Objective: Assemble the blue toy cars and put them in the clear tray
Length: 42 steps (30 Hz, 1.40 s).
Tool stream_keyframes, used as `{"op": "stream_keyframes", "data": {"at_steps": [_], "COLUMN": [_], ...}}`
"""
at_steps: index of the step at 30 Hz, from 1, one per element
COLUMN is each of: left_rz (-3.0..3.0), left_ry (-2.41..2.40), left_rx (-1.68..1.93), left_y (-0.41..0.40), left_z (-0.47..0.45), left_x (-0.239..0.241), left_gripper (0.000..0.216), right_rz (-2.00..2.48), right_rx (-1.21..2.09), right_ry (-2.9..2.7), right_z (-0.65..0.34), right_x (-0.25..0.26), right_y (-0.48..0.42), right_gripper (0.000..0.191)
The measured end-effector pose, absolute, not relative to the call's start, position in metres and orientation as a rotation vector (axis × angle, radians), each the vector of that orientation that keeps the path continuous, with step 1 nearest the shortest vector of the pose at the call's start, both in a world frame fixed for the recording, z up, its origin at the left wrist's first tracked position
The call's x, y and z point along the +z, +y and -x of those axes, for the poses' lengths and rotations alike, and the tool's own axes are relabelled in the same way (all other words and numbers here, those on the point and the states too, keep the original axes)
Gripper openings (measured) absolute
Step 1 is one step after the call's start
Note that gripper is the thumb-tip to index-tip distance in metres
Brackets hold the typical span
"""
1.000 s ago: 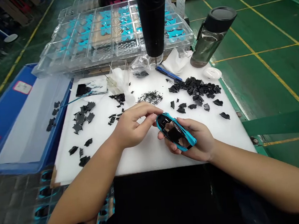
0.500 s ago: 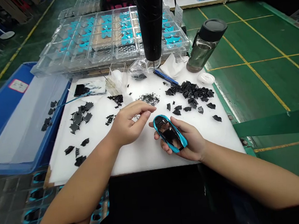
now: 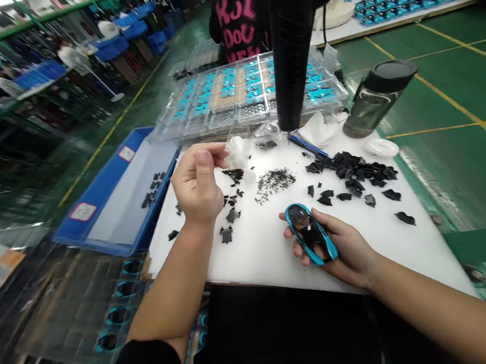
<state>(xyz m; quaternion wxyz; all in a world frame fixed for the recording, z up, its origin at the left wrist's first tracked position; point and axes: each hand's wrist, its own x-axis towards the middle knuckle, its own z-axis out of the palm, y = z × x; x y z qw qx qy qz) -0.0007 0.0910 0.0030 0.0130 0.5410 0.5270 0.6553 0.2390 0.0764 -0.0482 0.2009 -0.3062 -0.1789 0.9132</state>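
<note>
In my right hand point(image 3: 349, 246) lies a toy car body shell point(image 3: 312, 234), turquoise with a glossy dark roof, its fingers wrapped around the sides and underneath. My left hand point(image 3: 199, 182) is raised over the left part of the white work board point(image 3: 257, 259). Its fingers are curled in close to the thumb; whatever they may hold is hidden. Small black plastic parts point(image 3: 226, 235) lie just right of the left wrist. A spread of tiny black screws point(image 3: 276, 180) lies between the two hands. Beyond the right hand is a heap of black plastic pieces point(image 3: 351, 168).
A black electric screwdriver point(image 3: 288, 60) hangs above the board. Behind it stands a clear compartment tray point(image 3: 216, 117) with turquoise parts. A drink bottle point(image 3: 377, 101) and white lid point(image 3: 382, 148) stand right; a blue bin point(image 3: 125, 244) sits left. A blue pen point(image 3: 309, 145) lies beyond the screws.
My left hand has moved away from the car shell, up and to the left. My right hand still holds the shell. The view has swung left and up.
</note>
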Motion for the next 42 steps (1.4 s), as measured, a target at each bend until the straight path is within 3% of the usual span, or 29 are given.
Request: {"op": "stream_keyframes", "data": {"at_steps": [5, 10, 14, 21, 25, 37, 42], "left_rz": [-1.529, -1.365, -1.437, -1.862, -1.968, -2.308, -2.412], "left_ry": [1.658, 1.590, 1.869, 2.149, 2.170, 1.825, 1.962], "left_rx": [2.233, 2.215, 1.923, 1.094, 0.948, 0.647, 0.900], "left_y": [0.076, 0.038, 0.003, -0.027, -0.034, 0.051, 0.061], "left_z": [0.037, 0.067, 0.076, 0.063, 0.046, -0.015, -0.010], "left_x": [0.028, 0.023, -0.002, -0.031, -0.034, -0.027, -0.004], "left_gripper": [0.046, 0.026, 0.014, 0.011, 0.009, 0.013, 0.011], "right_rz": [0.840, 0.852, 0.868, 0.844, 0.803, 0.610, 0.707], "right_rx": [2.542, 2.525, 2.535, 2.528, 2.568, 2.575, 2.584], "right_ry": [-0.534, -0.560, -0.548, -0.515, -0.552, -0.844, -0.800], "right_z": [-0.238, -0.239, -0.240, -0.238, -0.236, -0.236, -0.238], "right_x": [-0.047, -0.047, -0.049, -0.050, -0.055, -0.066, -0.064], "right_y": [0.076, 0.077, 0.078, 0.078, 0.075, 0.068, 0.070], "right_gripper": [0.036, 0.036, 0.036, 0.038, 0.041, 0.040, 0.045]}}
